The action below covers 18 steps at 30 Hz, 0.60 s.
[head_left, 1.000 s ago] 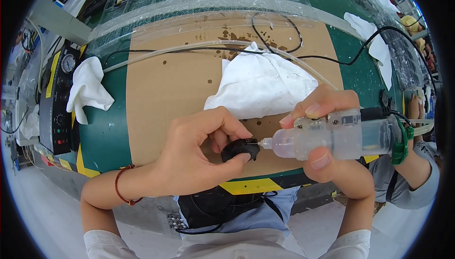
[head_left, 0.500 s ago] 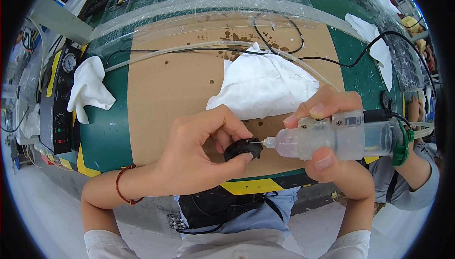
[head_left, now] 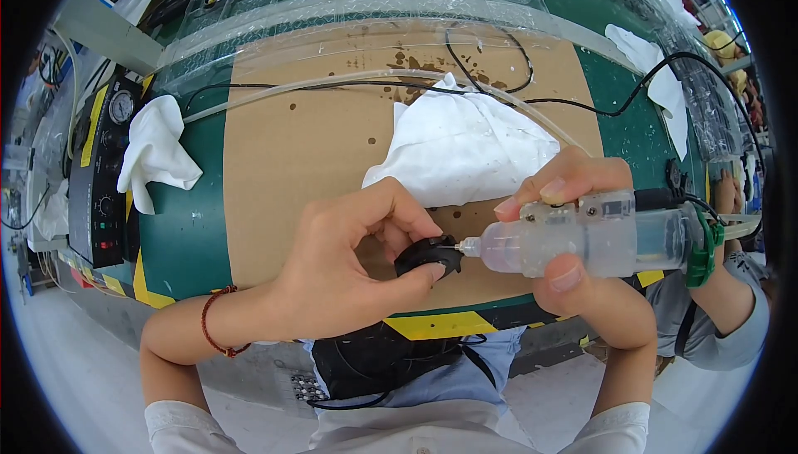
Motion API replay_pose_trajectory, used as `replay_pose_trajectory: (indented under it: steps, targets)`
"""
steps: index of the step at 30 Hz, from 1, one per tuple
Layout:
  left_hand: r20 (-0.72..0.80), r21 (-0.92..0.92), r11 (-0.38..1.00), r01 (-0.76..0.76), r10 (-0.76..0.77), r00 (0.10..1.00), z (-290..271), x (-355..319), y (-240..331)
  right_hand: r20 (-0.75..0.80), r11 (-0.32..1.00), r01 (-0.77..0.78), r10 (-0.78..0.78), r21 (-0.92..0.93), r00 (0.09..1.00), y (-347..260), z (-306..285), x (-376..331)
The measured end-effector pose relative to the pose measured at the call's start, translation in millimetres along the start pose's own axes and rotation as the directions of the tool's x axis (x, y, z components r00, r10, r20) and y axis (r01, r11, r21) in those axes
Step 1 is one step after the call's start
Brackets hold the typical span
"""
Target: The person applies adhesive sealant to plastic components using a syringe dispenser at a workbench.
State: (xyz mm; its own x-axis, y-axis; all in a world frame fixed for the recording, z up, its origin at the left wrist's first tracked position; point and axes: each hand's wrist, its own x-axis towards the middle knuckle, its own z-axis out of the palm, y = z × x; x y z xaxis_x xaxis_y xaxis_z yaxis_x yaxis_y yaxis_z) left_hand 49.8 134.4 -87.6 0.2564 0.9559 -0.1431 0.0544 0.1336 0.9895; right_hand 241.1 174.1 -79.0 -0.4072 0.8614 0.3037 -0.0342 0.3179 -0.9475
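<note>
A small round black part (head_left: 426, 258) is pinched between the thumb and fingers of my left hand (head_left: 353, 250), just above the near part of the cardboard sheet (head_left: 287, 150). My right hand (head_left: 569, 229) grips a clear dispensing syringe (head_left: 544, 239), lying level with its needle pointing left. The needle tip meets the right side of the black part; whether it enters a hole is too small to tell. A green adapter (head_left: 705, 253) caps the syringe's rear end, with tubing running off to the right. A crumpled white cloth (head_left: 465, 146) lies just beyond my hands.
A black dispenser box with gauge (head_left: 104, 171) stands at the left, beside a white cloth (head_left: 162, 155). A clear tube and black cable (head_left: 590, 107) cross the cardboard. Clear plastic trays (head_left: 366, 5) fill the back. Another person's sleeve (head_left: 727, 333) is at the right.
The black part and syringe stay together at nearly the same spot. My left hand has tilted the part very slightly; my right hand has shifted a touch left and up.
</note>
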Motion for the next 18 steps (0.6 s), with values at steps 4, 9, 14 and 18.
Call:
replay_pose_trajectory:
  steps: [4,9,14,18]
  targets:
    - [-0.008,-0.047,0.999,0.007,-0.008,1.0,0.9,0.0,-0.5,0.035,0.999,0.026,-0.025,-0.021,0.999,-0.8,-3.4,1.2]
    - [0.003,0.003,1.0,-0.027,0.027,1.0,0.2,0.6,-0.3,0.047,0.998,0.061,-0.061,-0.005,0.997,0.9,-2.8,0.5]
    - [-0.005,-0.014,1.0,-0.001,0.001,1.0,0.3,-0.4,-1.2,0.079,0.999,0.016,-0.013,-0.037,0.997,-3.4,-5.2,2.5]
    - [-0.012,-0.018,1.0,-0.017,0.017,1.0,0.7,-2.7,-0.8,0.083,0.999,0.032,-0.03,-0.031,0.996,-5.2,-3.8,2.7]
